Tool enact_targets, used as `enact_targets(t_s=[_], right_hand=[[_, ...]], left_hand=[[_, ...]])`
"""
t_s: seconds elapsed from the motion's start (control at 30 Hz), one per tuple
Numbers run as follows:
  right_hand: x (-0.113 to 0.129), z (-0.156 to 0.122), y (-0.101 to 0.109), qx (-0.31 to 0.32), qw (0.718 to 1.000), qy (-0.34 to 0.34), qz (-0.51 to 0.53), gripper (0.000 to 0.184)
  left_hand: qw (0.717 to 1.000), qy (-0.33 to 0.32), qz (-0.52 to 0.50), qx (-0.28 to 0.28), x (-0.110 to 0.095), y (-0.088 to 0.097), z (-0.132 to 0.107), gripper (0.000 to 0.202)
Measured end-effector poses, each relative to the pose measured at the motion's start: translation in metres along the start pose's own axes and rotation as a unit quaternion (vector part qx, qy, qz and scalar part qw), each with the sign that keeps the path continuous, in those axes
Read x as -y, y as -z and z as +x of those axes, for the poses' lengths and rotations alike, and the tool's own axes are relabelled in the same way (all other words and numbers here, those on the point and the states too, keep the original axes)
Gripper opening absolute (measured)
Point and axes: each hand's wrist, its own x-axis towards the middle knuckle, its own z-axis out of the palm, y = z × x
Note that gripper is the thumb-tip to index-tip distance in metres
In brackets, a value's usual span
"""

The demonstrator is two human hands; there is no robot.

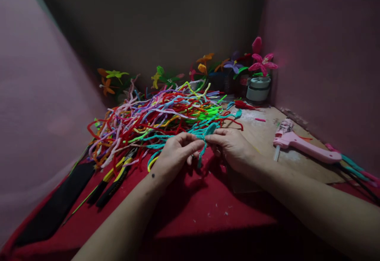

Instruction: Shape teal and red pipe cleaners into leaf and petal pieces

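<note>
My left hand (175,153) and my right hand (230,145) meet over the red cloth (190,209), both pinched on a teal pipe cleaner (204,137) bent between their fingertips. One end of it hangs down between the hands. Just behind them lies a big loose heap of pipe cleaners (154,114) in red, purple, white, green, yellow and teal.
A pink glue gun (305,147) lies on a wooden board (267,134) to the right. Finished pipe-cleaner flowers (263,61) and a grey pot (259,88) stand along the back wall. Yellow-handled tools (114,180) and a black strip (56,205) lie at left.
</note>
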Motion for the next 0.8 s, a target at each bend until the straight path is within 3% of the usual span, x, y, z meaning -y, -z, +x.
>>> enact_targets(t_s=[0.07,0.3,0.43,0.63,0.8], right_hand=[[-0.0005,0.0001,-0.0002,-0.010,1.000,0.014,0.002,0.020],[-0.0068,0.0039,0.0018,-0.024,0.997,0.052,-0.059,0.023],[-0.0072,0.0035,0.0002,-0.045,0.994,0.065,-0.071,0.017],[-0.0055,0.0026,-0.0019,-0.070,0.988,0.100,-0.091,0.010],[-0.0099,0.0032,-0.0029,-0.065,0.987,0.105,-0.100,0.009]], left_hand=[[0.999,0.027,-0.010,0.029,-0.0004,-0.0032,-0.0002,0.024],[0.995,0.057,-0.054,0.068,0.0007,-0.0078,-0.0006,0.025],[0.987,0.108,-0.094,0.076,0.0016,-0.0094,-0.0005,0.025],[0.986,0.100,-0.096,0.097,0.0008,-0.0107,-0.0030,0.024],[0.966,0.144,-0.137,0.165,0.0062,-0.0110,-0.0031,0.025]])
